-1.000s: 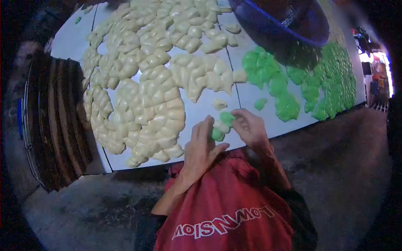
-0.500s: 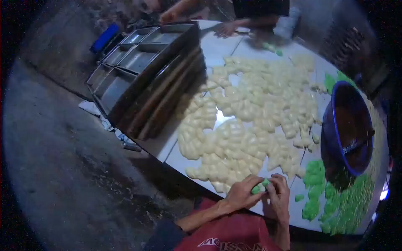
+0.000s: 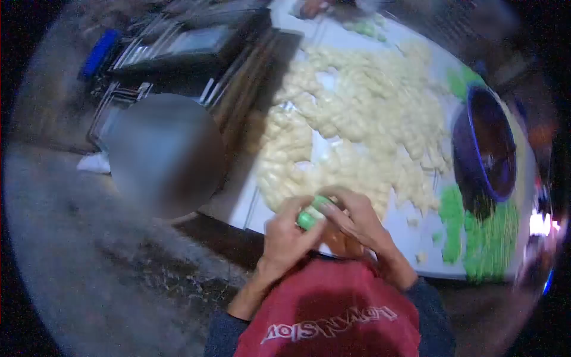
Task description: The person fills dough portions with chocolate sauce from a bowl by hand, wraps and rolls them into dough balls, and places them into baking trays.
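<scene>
My left hand (image 3: 288, 235) and my right hand (image 3: 360, 220) meet close to my body at the table's near edge. Their fingers are closed round a green dough piece (image 3: 306, 220), with a second bit of green (image 3: 322, 201) showing under the right fingers. Something paler lies between the two greens, blurred by motion. Just beyond my fingers spreads a wide layer of pale, rounded dough pieces (image 3: 363, 113). To the right of my right hand lie flattened green dough pieces (image 3: 452, 226).
A purple basin (image 3: 461, 149) with dark inside stands at the table's right. Stacked metal trays (image 3: 250, 65) fill the left side, partly behind a blurred round patch. Another person's hand (image 3: 312, 8) rests at the far edge. The white table (image 3: 241, 211) ends above a grey floor.
My view has shifted, so the table sits higher in the picture. Both hands, still round the green dough, have come back from over the tabletop toward my body.
</scene>
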Action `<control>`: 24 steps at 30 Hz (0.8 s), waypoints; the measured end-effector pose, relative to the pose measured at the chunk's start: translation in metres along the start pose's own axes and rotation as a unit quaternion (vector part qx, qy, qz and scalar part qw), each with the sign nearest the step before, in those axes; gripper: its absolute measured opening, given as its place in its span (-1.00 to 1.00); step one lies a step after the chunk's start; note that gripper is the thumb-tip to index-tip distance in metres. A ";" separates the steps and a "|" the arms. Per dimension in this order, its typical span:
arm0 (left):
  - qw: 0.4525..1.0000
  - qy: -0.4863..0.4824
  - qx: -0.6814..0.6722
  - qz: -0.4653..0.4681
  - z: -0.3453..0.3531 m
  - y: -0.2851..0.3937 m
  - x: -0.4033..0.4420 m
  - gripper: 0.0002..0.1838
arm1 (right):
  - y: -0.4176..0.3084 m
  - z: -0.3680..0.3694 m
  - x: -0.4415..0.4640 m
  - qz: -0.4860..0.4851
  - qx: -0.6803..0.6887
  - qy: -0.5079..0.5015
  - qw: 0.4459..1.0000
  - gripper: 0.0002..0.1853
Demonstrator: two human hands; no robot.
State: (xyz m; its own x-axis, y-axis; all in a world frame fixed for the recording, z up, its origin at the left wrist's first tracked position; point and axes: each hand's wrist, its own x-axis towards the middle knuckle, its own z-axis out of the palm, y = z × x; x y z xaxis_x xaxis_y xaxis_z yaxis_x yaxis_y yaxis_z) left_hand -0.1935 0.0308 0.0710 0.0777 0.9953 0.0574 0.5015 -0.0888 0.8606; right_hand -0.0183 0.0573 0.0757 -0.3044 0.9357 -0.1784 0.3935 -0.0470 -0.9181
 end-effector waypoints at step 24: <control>0.921 -0.386 0.053 0.020 0.179 0.054 -0.019 -0.17 | 0.192 -0.118 -0.294 0.291 -0.127 0.588 0.744 -0.66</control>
State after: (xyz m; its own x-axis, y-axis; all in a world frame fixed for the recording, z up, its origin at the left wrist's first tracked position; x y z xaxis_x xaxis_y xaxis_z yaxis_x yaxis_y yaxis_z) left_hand -0.0132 0.0008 0.0260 0.6665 0.6709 -0.3250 0.5636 -0.1682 0.8087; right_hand 0.2489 -0.1860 -0.0063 0.8925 0.4482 0.0502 0.3581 -0.6365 -0.6831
